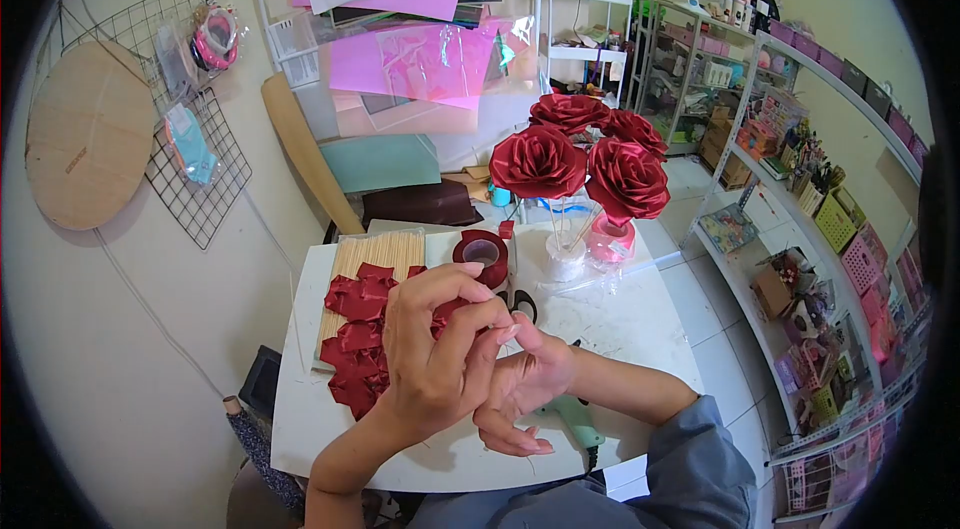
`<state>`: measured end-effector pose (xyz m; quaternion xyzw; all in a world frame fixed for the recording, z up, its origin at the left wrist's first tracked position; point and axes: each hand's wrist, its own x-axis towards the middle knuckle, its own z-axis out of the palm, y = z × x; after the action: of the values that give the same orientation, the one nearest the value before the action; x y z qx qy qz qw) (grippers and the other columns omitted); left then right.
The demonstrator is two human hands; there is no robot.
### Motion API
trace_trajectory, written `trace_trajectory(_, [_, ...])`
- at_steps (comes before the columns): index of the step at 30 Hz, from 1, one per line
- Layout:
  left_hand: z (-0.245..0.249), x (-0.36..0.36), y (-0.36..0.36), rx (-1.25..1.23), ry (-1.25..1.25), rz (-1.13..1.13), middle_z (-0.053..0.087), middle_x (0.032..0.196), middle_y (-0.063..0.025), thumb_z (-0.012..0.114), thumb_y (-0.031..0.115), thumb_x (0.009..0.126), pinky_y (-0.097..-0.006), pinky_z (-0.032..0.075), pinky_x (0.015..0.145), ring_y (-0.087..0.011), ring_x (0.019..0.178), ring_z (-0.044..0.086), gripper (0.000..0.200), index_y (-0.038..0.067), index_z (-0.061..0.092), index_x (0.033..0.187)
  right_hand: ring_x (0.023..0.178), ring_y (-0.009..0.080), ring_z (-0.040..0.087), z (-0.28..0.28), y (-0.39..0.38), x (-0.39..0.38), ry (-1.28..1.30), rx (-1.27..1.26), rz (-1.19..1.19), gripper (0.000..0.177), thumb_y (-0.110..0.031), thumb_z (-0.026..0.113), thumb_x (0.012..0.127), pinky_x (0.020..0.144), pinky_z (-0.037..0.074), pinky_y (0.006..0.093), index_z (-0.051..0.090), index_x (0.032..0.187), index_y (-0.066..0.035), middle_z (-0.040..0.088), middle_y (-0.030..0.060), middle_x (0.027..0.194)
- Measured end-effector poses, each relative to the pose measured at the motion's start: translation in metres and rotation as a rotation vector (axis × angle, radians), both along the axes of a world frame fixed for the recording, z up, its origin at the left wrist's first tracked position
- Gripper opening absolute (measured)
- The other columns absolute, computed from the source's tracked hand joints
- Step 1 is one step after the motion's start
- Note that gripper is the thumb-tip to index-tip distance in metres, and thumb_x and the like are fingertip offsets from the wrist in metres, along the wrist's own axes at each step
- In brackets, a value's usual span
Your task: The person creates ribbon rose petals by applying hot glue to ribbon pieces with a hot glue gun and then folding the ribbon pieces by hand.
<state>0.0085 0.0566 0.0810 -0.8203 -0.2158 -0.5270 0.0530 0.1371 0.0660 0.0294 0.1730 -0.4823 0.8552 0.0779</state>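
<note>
My left hand (435, 344) is raised over the middle of the table, fingers bent and tips brought together. Its fingertips meet the thumb and forefinger of my right hand (525, 379), which also pinch. Anything between the tips is too small to make out. The right hand's lower fingers curl loosely, palm partly up. Below and left of the hands lie dark red satin pieces (355, 359), partly on a bundle of thin wooden sticks (375, 251). Behind the hands are a red ribbon roll (468, 249) and black-handled scissors (526, 304), partly hidden. A mint-green glue gun (578, 419) lies by my right forearm.
Several red satin roses (540, 161) on sticks stand in a white holder (565, 259) at the table's back right, beside a pink roll (612, 241). The white table (640, 329) borders a wall at left. Loaded metal shelves (735, 154) stand right.
</note>
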Motion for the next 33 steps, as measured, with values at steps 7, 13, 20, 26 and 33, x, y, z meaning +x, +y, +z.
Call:
trace_trajectory(7, [0.0047, -0.0084, 0.0051, -0.028, -0.179, -0.036, 0.044, 0.091, -0.0106, 0.063, 0.000, 0.062, -0.0333, 0.041, 0.071, -0.0272, 0.087, 0.050, 0.017, 0.003, 0.054, 0.076, 0.049, 0.0196, 0.055, -0.0016, 0.0010, -0.0025, 0.016, 0.027, 0.033, 0.099, -0.080, 0.005, 0.062, 0.043, 0.043, 0.0244, 0.052, 0.068, 0.007, 0.051, 0.0112, 0.062])
trace_trajectory(13, [0.0039, -0.0053, 0.0034, -0.039, -0.074, -0.120, 0.046, 0.094, -0.0099, 0.068, 0.005, 0.058, -0.0323, 0.039, 0.071, -0.0244, 0.087, 0.048, 0.022, 0.008, 0.056, 0.076, 0.049, 0.0195, 0.055, 0.0001, 0.0025, 0.0002, 0.034, 0.045, 0.018, 0.098, -0.080, 0.006, 0.062, 0.042, 0.042, 0.0239, 0.052, 0.068, 0.006, 0.051, 0.0115, 0.063])
trace_trajectory(20, [0.0025, -0.0067, 0.0017, 0.025, 0.027, -0.063, 0.041, 0.094, -0.0100, 0.067, 0.000, 0.055, -0.0327, 0.043, 0.074, -0.0233, 0.091, 0.046, 0.021, 0.007, 0.056, 0.072, 0.050, 0.0195, 0.055, 0.0024, 0.0006, -0.0002, 0.014, 0.039, 0.025, 0.097, -0.080, 0.007, 0.063, 0.041, 0.040, 0.0231, 0.052, 0.069, 0.006, 0.051, 0.0112, 0.063])
trace_trajectory(26, [-0.0002, -0.0024, 0.0024, 0.070, -0.020, -0.065, 0.044, 0.089, -0.0063, 0.065, -0.001, 0.055, -0.0315, 0.040, 0.070, -0.0222, 0.086, 0.051, 0.021, 0.008, 0.056, 0.072, 0.050, 0.0195, 0.055, -0.0001, 0.0005, -0.0012, 0.011, 0.082, 0.031, 0.097, -0.080, 0.008, 0.062, 0.042, 0.040, 0.0230, 0.052, 0.069, 0.006, 0.051, 0.0104, 0.063])
trace_trajectory(33, [-0.0009, -0.0048, 0.0021, 0.017, 0.016, -0.058, 0.038, 0.091, -0.0103, 0.058, -0.003, 0.065, -0.0344, 0.043, 0.075, -0.0254, 0.089, 0.049, 0.011, 0.003, 0.052, 0.072, 0.050, 0.0196, 0.055, 0.0004, 0.0000, -0.0014, 0.018, 0.073, 0.050, 0.097, -0.080, 0.007, 0.062, 0.042, 0.041, 0.0231, 0.052, 0.070, 0.006, 0.051, 0.0103, 0.063])
